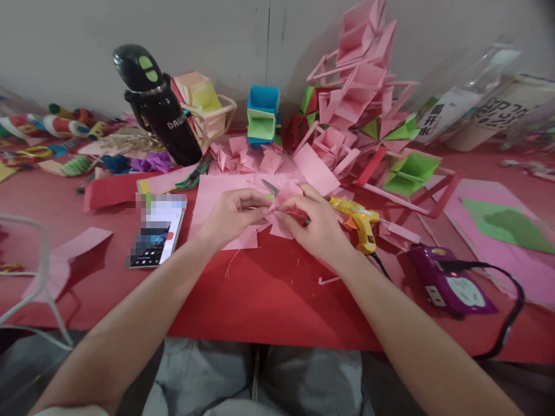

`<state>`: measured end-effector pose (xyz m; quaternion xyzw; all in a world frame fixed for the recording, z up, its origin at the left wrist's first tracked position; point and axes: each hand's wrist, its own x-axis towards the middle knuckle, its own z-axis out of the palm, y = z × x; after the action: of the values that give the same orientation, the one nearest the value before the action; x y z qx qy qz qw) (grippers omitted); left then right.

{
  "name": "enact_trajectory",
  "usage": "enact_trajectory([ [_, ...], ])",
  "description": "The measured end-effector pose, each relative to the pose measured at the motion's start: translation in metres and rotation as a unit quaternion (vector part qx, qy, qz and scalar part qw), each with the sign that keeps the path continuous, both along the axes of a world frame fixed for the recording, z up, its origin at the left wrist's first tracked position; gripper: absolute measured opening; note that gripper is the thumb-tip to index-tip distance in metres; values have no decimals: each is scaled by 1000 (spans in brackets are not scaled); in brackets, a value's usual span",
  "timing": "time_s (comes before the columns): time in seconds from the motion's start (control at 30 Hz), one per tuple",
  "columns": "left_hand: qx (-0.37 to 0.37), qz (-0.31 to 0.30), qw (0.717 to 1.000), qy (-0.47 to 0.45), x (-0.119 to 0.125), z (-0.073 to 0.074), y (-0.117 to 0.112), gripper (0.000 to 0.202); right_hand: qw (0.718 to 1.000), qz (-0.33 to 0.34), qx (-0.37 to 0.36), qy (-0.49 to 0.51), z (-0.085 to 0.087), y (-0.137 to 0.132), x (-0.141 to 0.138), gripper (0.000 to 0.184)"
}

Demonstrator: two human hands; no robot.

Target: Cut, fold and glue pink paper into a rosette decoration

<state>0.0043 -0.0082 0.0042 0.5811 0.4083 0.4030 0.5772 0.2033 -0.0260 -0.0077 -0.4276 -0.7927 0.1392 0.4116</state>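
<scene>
Both hands meet over the middle of the red table (269,294). My left hand (232,216) and my right hand (316,225) are closed on a small folded pink paper piece (284,199), pinching it from either side. Under them lies a flat pink sheet (212,196). Scissors (271,186) poke out just behind the folded piece. A yellow glue gun (358,222) lies right beside my right hand.
A phone (156,231) lies left of my hands. Behind stand a black bottle (158,107), a blue paper box (263,112) and a tall heap of pink and green paper shapes (359,98). A purple power strip (451,286) with black cable sits right.
</scene>
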Motion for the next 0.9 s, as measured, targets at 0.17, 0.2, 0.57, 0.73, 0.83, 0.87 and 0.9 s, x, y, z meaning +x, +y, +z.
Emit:
enact_trajectory([
  [0.17,10,3,1000,10,0,1,-1,27,1000,-2,1,-4,0,0,0,6],
  [0.2,15,3,1000,12,0,0,-1,26,1000,-2,1,-3,0,0,-1,6],
  [0.57,60,2,997,45,0,-3,-1,19,1000,-10,0,-3,-1,0,-1,5],
  [0.73,68,20,996,48,-1,-2,1,20,998,-28,5,58,-5,2,-2,46],
  [0.83,75,43,996,35,-2,-2,3,22,989,-33,-59,133,-7,3,-2,65],
  [0.87,77,51,995,31,-2,-2,4,23,982,-29,-91,160,-7,4,-2,68],
  [0.9,79,56,995,26,-2,-2,4,23,974,-23,-123,187,-6,4,-2,69],
])
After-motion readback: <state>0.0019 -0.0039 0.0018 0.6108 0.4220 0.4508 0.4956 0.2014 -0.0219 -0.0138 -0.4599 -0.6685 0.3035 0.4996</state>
